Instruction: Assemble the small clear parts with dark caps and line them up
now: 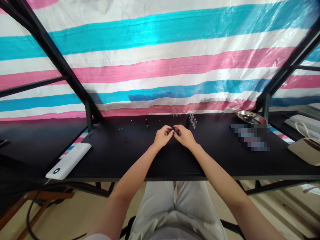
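Note:
My left hand (162,136) and my right hand (184,135) meet above the middle of the black table (120,153). Between their fingertips is a small dark piece (171,129), gripped from both sides; its kind is too small to make out. Just beyond my right hand stands a dark upright cylinder (188,122). Beside it is a cluster of small clear pieces (193,121). A row of similar small pieces (177,115) lies at the table's back edge. Left of my hands a small dark tube with a pale end (147,123) is on the table.
Thin white bits (121,129) lie at the left. A white power bank (68,161) rests at the left front edge. At the right are a shiny metal dish (250,117), a blurred-out item (251,137) and a beige bag (306,150). Black frame posts (88,115) stand on both sides.

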A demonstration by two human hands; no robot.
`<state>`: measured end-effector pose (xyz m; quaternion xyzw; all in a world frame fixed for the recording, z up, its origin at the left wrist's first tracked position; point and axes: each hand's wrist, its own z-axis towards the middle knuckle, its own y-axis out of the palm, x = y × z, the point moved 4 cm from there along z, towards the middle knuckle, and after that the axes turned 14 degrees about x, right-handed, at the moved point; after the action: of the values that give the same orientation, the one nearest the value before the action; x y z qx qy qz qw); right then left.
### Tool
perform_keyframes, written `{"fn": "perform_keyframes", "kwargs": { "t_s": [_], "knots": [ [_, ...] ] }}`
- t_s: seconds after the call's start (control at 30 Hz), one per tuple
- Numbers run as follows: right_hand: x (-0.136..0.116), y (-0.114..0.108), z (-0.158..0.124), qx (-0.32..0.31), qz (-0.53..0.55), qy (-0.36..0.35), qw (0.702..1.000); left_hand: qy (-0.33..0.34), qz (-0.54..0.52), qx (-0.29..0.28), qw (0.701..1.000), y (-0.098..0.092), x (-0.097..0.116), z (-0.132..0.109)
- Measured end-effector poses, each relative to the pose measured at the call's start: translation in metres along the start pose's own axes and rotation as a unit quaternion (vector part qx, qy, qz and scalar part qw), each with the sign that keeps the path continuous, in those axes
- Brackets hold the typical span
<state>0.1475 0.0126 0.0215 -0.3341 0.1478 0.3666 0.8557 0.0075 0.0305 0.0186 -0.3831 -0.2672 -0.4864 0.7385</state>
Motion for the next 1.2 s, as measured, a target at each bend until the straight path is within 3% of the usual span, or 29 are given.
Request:
{"fn": "perform_keyframes", "kwargs": {
  "t_s": [0.3,0.53,0.77,1.0,1.2],
  "knots": [
    [0.003,0.006,-0.003,-0.045,0.114,0.039,0.992,-0.031,-0.001,0.006,0.999,-0.001,0.002,0.001],
    [0.003,0.011,-0.004,-0.041,0.207,0.091,0.973,-0.102,-0.066,-0.005,0.993,0.002,-0.006,0.001],
    [0.011,0.019,-0.006,-0.035,0.262,0.139,0.954,-0.106,-0.122,-0.005,0.987,0.004,-0.008,0.004],
    [0.012,0.020,-0.004,-0.053,0.265,0.148,0.951,-0.070,-0.084,0.021,0.994,-0.003,-0.010,0.009],
    [0.011,0.021,-0.004,-0.061,0.203,0.149,0.966,-0.050,0.049,0.045,0.997,-0.007,-0.023,0.015]
  ]
}}
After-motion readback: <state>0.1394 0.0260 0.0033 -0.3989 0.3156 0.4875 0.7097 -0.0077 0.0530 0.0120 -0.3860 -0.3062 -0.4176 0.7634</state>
